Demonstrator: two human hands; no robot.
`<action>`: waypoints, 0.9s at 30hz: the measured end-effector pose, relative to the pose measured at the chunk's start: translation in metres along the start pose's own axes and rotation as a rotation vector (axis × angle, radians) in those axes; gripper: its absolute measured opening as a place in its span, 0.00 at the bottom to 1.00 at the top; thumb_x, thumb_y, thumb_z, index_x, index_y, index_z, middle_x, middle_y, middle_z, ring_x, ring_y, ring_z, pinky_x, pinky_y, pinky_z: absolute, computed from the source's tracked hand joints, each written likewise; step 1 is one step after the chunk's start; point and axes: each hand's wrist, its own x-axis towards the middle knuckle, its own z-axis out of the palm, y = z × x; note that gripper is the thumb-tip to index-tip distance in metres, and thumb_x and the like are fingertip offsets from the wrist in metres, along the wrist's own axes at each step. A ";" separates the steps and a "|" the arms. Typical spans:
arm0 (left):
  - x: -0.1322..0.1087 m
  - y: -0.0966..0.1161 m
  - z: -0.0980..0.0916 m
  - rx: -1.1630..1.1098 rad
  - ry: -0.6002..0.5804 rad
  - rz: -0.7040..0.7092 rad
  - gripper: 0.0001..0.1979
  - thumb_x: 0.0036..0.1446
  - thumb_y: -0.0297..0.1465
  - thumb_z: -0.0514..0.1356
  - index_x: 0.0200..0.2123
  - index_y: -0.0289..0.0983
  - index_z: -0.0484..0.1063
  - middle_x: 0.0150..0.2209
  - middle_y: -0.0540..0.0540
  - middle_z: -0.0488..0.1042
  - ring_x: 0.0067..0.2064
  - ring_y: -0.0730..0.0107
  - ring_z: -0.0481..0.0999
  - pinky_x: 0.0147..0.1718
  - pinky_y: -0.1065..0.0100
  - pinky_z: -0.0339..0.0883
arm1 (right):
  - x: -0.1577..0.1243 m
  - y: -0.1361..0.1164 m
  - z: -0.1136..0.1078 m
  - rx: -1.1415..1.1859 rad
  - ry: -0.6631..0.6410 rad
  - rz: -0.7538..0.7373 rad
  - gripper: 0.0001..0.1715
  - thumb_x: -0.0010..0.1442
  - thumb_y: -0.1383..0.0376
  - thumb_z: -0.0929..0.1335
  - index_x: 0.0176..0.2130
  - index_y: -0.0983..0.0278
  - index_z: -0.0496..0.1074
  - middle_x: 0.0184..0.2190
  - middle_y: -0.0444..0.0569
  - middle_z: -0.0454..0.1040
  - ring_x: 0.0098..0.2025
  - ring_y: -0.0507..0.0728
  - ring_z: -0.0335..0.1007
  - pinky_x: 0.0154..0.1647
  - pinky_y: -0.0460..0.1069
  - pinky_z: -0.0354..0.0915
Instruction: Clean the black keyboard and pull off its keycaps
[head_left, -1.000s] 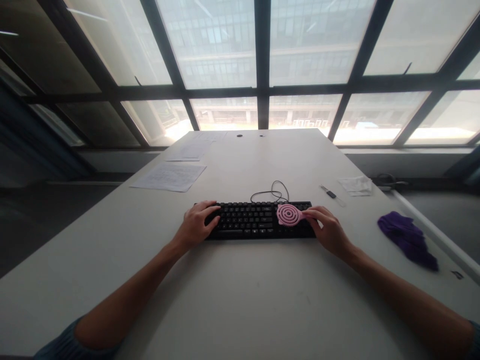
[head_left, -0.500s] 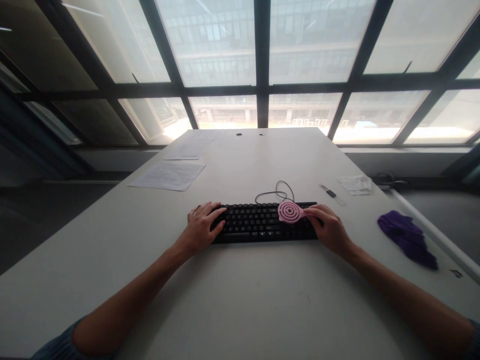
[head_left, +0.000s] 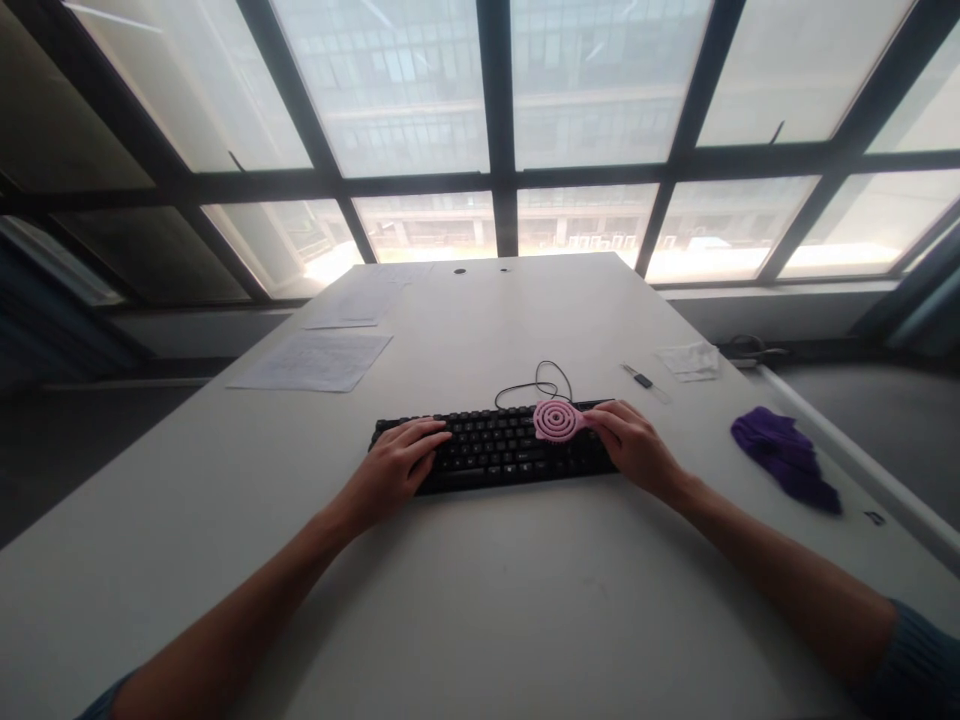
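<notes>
A black keyboard point(head_left: 495, 450) lies across the middle of the white table point(head_left: 480, 600), its thin black cable point(head_left: 536, 385) looped behind it. My left hand point(head_left: 394, 465) rests on the keyboard's left end, fingers curled over the edge and the keys. My right hand point(head_left: 634, 445) sits at the right end, its fingers pinched on the handle of a pink round brush with spiral ridges point(head_left: 556, 420). The brush head lies on the keys at the right part of the keyboard.
Sheets of paper point(head_left: 311, 360) lie at the table's left, more paper point(head_left: 358, 303) farther back. A purple cloth point(head_left: 784, 457) lies at the right, a small dark tool point(head_left: 643, 381) and a white wrapper point(head_left: 688, 360) behind the keyboard. Large windows stand beyond the table's far edge.
The keyboard has shifted slightly between frames with both hands on it. The pink brush has slid a little along the right keys. The camera view has swung slightly.
</notes>
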 end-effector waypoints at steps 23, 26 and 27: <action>0.001 -0.005 0.001 -0.016 0.000 0.022 0.17 0.67 0.32 0.53 0.55 0.43 0.75 0.60 0.44 0.72 0.62 0.54 0.69 0.61 0.50 0.64 | -0.001 0.191 -0.068 -0.434 0.195 1.008 0.19 0.59 0.65 0.67 0.49 0.70 0.78 0.41 0.64 0.80 0.44 0.66 0.76 0.45 0.55 0.67; 0.001 -0.006 0.001 -0.020 -0.006 0.024 0.18 0.67 0.32 0.53 0.56 0.44 0.75 0.60 0.44 0.72 0.62 0.54 0.69 0.61 0.50 0.64 | -0.002 0.188 -0.065 -0.570 0.054 0.988 0.21 0.63 0.63 0.65 0.51 0.69 0.78 0.44 0.66 0.79 0.47 0.69 0.75 0.46 0.57 0.67; 0.001 -0.006 0.001 -0.019 -0.006 0.024 0.18 0.67 0.32 0.53 0.56 0.44 0.75 0.60 0.44 0.72 0.62 0.54 0.69 0.61 0.50 0.64 | -0.002 0.186 -0.065 -0.595 0.024 0.973 0.21 0.64 0.63 0.65 0.51 0.69 0.78 0.45 0.67 0.78 0.48 0.69 0.75 0.46 0.57 0.68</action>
